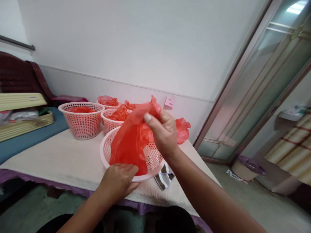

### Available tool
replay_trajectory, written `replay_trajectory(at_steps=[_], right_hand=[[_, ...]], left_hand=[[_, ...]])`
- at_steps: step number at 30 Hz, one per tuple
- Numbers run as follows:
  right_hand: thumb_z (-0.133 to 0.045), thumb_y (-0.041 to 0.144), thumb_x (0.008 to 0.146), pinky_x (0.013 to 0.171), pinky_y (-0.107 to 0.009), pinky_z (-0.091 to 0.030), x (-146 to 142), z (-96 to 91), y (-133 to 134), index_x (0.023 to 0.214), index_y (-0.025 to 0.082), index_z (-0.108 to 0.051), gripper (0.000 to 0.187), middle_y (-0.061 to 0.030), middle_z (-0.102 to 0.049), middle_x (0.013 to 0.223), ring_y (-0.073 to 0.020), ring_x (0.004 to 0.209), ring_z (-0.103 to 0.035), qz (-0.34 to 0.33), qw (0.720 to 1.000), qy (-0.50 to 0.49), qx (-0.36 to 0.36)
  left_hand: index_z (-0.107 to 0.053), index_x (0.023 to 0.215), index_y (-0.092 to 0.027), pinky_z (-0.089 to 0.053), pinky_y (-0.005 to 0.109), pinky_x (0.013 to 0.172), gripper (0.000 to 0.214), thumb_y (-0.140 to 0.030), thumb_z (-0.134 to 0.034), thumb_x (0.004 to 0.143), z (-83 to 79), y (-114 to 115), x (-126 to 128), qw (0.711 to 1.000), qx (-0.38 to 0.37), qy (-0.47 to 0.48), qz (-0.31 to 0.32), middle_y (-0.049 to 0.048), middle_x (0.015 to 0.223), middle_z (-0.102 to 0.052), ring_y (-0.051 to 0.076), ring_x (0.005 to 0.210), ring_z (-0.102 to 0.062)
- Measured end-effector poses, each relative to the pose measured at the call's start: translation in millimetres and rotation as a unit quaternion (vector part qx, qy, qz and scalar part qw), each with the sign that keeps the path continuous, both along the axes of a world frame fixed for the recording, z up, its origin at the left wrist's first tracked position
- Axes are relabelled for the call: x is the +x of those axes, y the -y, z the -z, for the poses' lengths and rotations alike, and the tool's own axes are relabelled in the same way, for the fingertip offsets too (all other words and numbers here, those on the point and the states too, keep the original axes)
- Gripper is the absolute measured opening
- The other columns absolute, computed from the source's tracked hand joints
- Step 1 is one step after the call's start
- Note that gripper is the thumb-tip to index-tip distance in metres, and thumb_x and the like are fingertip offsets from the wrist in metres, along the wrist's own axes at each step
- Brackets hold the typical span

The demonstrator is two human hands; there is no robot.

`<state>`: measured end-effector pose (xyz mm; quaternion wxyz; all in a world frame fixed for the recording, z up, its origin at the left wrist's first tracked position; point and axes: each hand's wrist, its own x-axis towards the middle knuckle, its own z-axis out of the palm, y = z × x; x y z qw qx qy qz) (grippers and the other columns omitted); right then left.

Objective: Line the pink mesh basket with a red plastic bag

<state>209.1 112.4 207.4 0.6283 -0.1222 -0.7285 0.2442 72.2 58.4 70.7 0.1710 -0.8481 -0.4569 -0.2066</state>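
Observation:
My right hand (164, 132) pinches the top of a red plastic bag (132, 139) and holds it up over a pink perforated basket (155, 158). The bag hangs down into the basket. My left hand (119, 181) grips the basket's near rim and the bag's lower end, fingers closed. The basket is tilted toward me on the cream-covered table (60, 158).
Three more pink baskets (82, 121) with red bags inside stand behind, near the wall. A loose red bag (182, 129) lies at the right rear. A striped cloth (165, 177) lies under the basket's right side. A glass sliding door (255, 87) stands right; a yellow case (21, 116) left.

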Motion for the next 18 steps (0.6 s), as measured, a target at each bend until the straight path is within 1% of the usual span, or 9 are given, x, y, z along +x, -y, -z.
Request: replay_trajectory(at_steps=[2, 3, 5, 7, 9, 12, 14, 16, 18], right_hand=[[-0.056, 0.026, 0.088, 0.065, -0.026, -0.045, 8.6, 27.1, -9.8, 0.077, 0.020, -0.060, 0.013, 0.0039, -0.053, 0.070, -0.0120, 0.066, -0.053, 0.060, 0.995, 0.078, -0.029], [-0.056, 0.022, 0.085, 0.061, -0.025, -0.041, 13.4, 38.9, -14.3, 0.070, 0.020, -0.056, 0.015, 0.0046, -0.050, 0.066, -0.0112, 0.062, -0.049, 0.087, 0.987, 0.133, -0.028], [-0.056, 0.015, 0.080, 0.057, -0.024, -0.033, 24.3, 58.0, -22.2, 0.062, 0.019, -0.047, 0.020, 0.0059, -0.043, 0.061, -0.0100, 0.057, -0.042, 0.133, 0.959, 0.251, -0.022], [-0.055, 0.013, 0.078, 0.058, -0.024, -0.029, 37.0, 71.4, -27.3, 0.061, 0.019, -0.043, 0.021, 0.0058, -0.043, 0.061, -0.0099, 0.057, -0.040, 0.162, 0.929, 0.332, -0.021], [-0.053, 0.014, 0.080, 0.061, -0.024, -0.031, 49.9, 81.4, -27.9, 0.065, 0.019, -0.045, 0.018, 0.0039, -0.048, 0.066, -0.0109, 0.061, -0.043, 0.163, 0.912, 0.376, -0.027], [-0.050, 0.012, 0.080, 0.064, -0.024, -0.033, 63.9, 95.5, -20.6, 0.069, 0.019, -0.048, 0.013, 0.0016, -0.053, 0.071, -0.0121, 0.066, -0.047, 0.145, 0.886, 0.440, -0.031], [-0.050, 0.012, 0.079, 0.063, -0.025, -0.033, 67.5, 104.2, -13.7, 0.070, 0.019, -0.048, 0.011, 0.0011, -0.053, 0.071, -0.0127, 0.066, -0.046, 0.166, 0.869, 0.465, -0.027], [-0.050, 0.012, 0.078, 0.064, -0.025, -0.033, 67.5, 109.7, -8.2, 0.071, 0.019, -0.049, 0.010, 0.0006, -0.053, 0.072, -0.0134, 0.068, -0.047, 0.190, 0.864, 0.465, -0.022], [-0.052, 0.012, 0.077, 0.065, -0.025, -0.033, 66.3, 110.7, -5.4, 0.071, 0.019, -0.048, 0.010, 0.0009, -0.053, 0.073, -0.0135, 0.069, -0.048, 0.191, 0.872, 0.451, -0.028]], left_hand=[[-0.060, 0.083, -0.020, -0.047, 0.032, 0.055, 0.016, -0.035, -0.064, 0.082, 1.2, -0.6, -0.6, 1.000, -0.003, -0.002, 0.002, 0.0032, 0.072, -0.069, 0.024, 0.066, -0.068], [-0.060, 0.082, -0.020, -0.047, 0.032, 0.054, 0.016, -0.036, -0.063, 0.083, 1.7, -1.5, -0.9, 1.000, -0.002, -0.002, 0.003, 0.0032, 0.070, -0.069, 0.024, 0.065, -0.068], [-0.059, 0.080, -0.020, -0.047, 0.033, 0.053, 0.016, -0.036, -0.062, 0.083, 1.7, -3.8, -0.8, 1.000, 0.003, -0.003, 0.002, 0.0027, 0.068, -0.068, 0.025, 0.063, -0.067], [-0.059, 0.078, -0.020, -0.046, 0.033, 0.052, 0.015, -0.034, -0.064, 0.082, 0.1, -6.1, -0.1, 1.000, 0.012, -0.003, -0.002, 0.0015, 0.066, -0.067, 0.025, 0.061, -0.067], [-0.059, 0.076, -0.021, -0.045, 0.034, 0.050, 0.014, -0.032, -0.066, 0.080, -2.2, -8.2, 0.9, 1.000, 0.023, -0.003, -0.004, 0.0001, 0.065, -0.066, 0.025, 0.059, -0.066], [-0.058, 0.073, -0.022, -0.043, 0.034, 0.048, 0.015, -0.032, -0.067, 0.079, -4.8, -11.2, 1.3, 0.999, 0.042, -0.001, 0.002, -0.0007, 0.064, -0.065, 0.024, 0.057, -0.065], [-0.057, 0.073, -0.022, -0.042, 0.034, 0.048, 0.016, -0.033, -0.067, 0.079, -4.6, -13.5, 0.4, 0.998, 0.054, 0.000, 0.008, -0.0007, 0.064, -0.065, 0.024, 0.056, -0.065], [-0.057, 0.074, -0.022, -0.042, 0.034, 0.048, 0.017, -0.035, -0.066, 0.081, -3.2, -16.0, -1.4, 0.998, 0.064, 0.000, 0.013, -0.0005, 0.063, -0.065, 0.024, 0.056, -0.065], [-0.057, 0.075, -0.021, -0.042, 0.034, 0.048, 0.018, -0.036, -0.065, 0.082, -1.2, -18.3, -3.3, 0.997, 0.071, 0.000, 0.018, -0.0002, 0.063, -0.065, 0.024, 0.055, -0.065]])
